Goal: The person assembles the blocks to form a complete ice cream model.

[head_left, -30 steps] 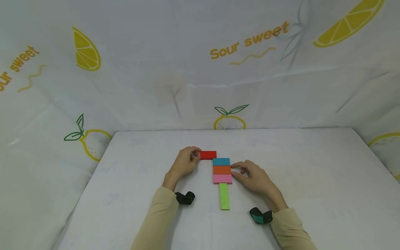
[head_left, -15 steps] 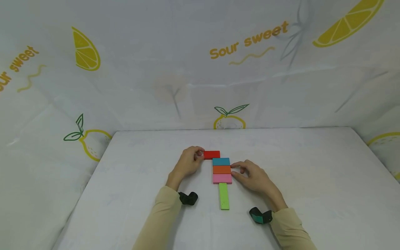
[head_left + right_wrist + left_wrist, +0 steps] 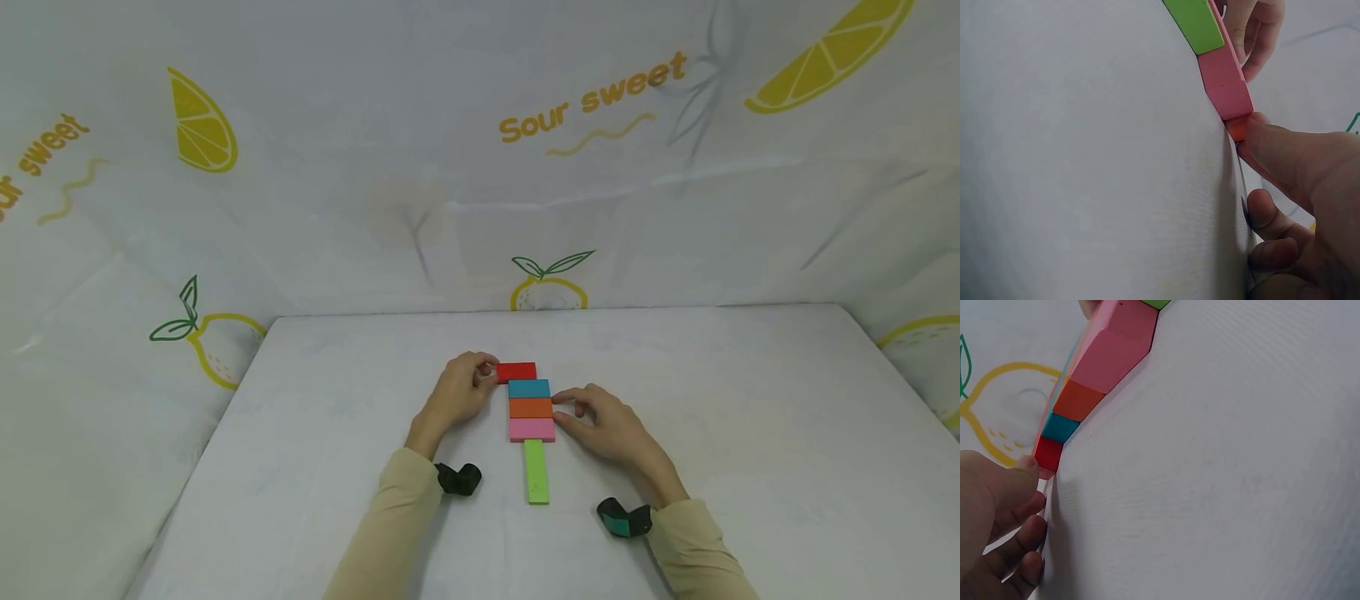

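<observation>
In the head view, my left hand (image 3: 459, 390) pinches the left end of a flat red block (image 3: 517, 371) between thumb and index finger. The red block lies behind a blue block (image 3: 528, 389), jutting out to its left. An orange block (image 3: 530, 408) and a pink block (image 3: 532, 430) follow toward me, long sides together. From the pink one a narrow green block (image 3: 536, 472) runs straight toward me. My right hand (image 3: 606, 423) holds the right end of the orange block with thumb and index fingertips; its thumb (image 3: 1266, 134) overlaps that end in the right wrist view.
The blocks lie on a white table (image 3: 337, 350). A white cloth (image 3: 360, 150) printed with lemons rises behind and beside it. Dark wrist cameras (image 3: 459, 479) sit at both cuffs, near the tabletop.
My left hand has slid the red block to the right along the back of the blue block. The right hand and the other blocks have stayed in place.
</observation>
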`<state>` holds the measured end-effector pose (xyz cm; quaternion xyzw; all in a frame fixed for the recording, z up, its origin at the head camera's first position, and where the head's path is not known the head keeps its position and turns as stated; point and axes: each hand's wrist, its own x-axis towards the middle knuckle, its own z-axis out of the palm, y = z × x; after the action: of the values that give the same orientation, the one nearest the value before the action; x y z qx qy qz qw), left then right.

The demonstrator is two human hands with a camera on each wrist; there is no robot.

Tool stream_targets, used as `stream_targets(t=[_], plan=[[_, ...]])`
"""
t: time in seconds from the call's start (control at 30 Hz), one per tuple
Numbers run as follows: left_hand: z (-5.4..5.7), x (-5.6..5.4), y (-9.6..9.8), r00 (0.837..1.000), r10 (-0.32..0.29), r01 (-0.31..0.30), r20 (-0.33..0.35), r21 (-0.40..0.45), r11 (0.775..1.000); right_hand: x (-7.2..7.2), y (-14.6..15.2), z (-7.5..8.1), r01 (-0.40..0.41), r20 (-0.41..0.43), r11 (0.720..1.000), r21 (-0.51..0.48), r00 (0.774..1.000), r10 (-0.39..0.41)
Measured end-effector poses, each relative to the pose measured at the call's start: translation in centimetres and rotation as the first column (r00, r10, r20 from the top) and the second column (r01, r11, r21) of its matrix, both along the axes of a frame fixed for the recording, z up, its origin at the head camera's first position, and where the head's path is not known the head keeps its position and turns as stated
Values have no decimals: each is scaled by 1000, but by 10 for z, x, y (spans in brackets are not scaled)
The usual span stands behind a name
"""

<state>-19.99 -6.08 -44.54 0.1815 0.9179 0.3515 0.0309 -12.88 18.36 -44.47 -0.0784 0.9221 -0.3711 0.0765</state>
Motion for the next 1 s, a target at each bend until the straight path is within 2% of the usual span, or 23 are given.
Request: stream_targets(t=[0.2, 0.47, 0.83, 1.0], plan=[[-1, 1, 3, 1000, 12, -12, 1, -22, 1000, 0, -1, 1, -4, -2, 1000, -3, 1000, 4], [-2, 2, 5, 1000, 7, -7, -7, -5, 1000, 0, -1, 1, 3, 9, 1000, 6, 1000, -4], [-4, 3, 6, 999, -6, 6, -50, -2, 1000, 0, -1, 1, 2, -4, 1000, 3, 1000, -2], [-3, 3, 7, 999, -1, 1, -39, -12, 1000, 0, 0, 0, 1, -4, 1000, 5, 1000, -1]])
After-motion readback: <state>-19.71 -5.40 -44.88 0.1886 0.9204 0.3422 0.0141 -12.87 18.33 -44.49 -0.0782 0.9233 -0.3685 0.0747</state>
